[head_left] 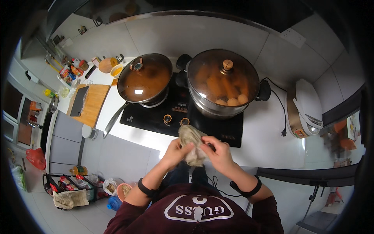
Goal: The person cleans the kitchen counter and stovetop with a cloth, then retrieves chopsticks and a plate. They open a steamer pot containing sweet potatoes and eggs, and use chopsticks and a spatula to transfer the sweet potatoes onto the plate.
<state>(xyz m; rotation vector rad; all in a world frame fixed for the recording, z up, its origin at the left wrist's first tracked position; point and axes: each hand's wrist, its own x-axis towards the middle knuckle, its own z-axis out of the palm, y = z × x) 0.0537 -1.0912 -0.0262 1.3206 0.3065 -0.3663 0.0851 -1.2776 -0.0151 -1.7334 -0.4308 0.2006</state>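
Note:
Both hands grip a crumpled beige cloth (191, 137) in front of my body, at the counter's front edge. My left hand (176, 152) pinches its left side with the thumb on top. On the other side, my right hand (216, 151) grasps it between thumb and fingers. Just beyond the cloth lies a black two-burner cooktop (152, 121) with two ringed knobs. A frying pan (146, 77) under a glass lid stands on the left burner, brown liquid showing through. To the right, a large steamer pot (217, 102) holds eggs and orange-brown pieces beneath its glass lid (222, 65).
A rice cooker (305, 111) stands at the right, near a loose power plug (283, 133). The pan's handle (115, 120) juts over the counter's front edge. Leftward are a wooden cutting board (98, 101), a dark knife or board (79, 101), a cut squash (107, 65) and a yellow-filled bowl (116, 71).

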